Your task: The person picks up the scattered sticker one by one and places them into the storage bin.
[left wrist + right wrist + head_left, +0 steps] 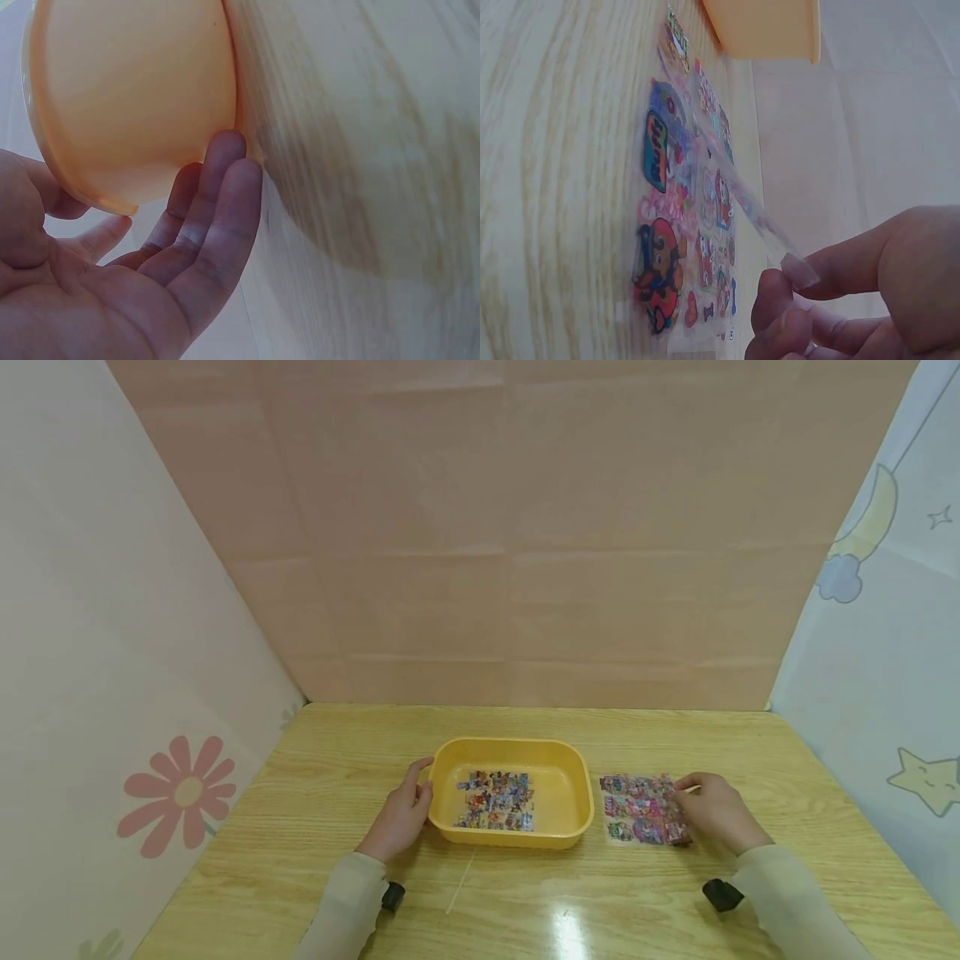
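On the table stands a yellow plastic tub (512, 840) with sheets of colourful cartoon stickers (497, 800) lying flat inside. My left hand (399, 814) grips its left end, with the thumb at the rim and several fingers (238, 202) against the outer wall. Right of the tub lie more sticker sheets (637, 810), mostly pink and red. Over their right edge, my right hand (716, 810) pinches one clear sticker sheet (742, 195) between thumb and fingers. That sheet slants up off the others, its edge raised in the right wrist view. How many sheets lie below cannot be told.
The wooden table (360, 727) reaches back to a plain brownish-pink backdrop (510, 568). Pale printed sheets hang on both sides, with a red flower (187, 792) at left and a star (926, 779) at right. Dark wrist devices (722, 895) sit by both sleeves.
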`<state>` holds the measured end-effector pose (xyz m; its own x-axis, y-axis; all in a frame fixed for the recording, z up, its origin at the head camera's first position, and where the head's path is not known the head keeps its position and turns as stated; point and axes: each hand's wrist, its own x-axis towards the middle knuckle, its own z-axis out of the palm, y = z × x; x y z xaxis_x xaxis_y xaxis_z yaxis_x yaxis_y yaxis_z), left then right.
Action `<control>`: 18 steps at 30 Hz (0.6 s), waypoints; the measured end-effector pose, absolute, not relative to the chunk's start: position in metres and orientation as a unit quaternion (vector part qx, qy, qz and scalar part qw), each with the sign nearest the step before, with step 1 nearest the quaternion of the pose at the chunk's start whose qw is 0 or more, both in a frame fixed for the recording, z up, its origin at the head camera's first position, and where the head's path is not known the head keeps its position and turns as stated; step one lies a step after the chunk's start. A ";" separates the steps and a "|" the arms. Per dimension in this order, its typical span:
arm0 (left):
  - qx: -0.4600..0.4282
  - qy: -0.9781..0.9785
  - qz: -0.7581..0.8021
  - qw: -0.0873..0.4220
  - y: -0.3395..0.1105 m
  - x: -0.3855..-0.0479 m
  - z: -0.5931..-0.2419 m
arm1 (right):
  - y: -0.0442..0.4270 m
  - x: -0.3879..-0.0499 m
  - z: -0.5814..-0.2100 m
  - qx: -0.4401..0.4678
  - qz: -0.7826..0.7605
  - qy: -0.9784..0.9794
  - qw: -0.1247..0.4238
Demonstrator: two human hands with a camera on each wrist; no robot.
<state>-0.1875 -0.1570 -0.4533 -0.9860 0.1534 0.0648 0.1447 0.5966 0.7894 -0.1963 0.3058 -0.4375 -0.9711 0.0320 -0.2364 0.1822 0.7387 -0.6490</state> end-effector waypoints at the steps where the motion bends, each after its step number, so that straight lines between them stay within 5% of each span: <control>1: 0.083 0.893 0.442 0.005 -0.157 -0.188 -0.453 | 0.306 -0.196 -0.437 0.058 -0.362 0.924 0.104; 18: 0.076 0.895 0.439 0.012 -0.157 -0.188 -0.452 | 0.306 -0.192 -0.432 0.051 -0.389 0.915 0.099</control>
<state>-0.1882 -0.1572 -0.4523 -0.9881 0.1466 0.0459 0.1260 0.6027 0.7879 -0.1922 0.3061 -0.4323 -0.9752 0.0161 -0.2208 0.1702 0.6924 -0.7011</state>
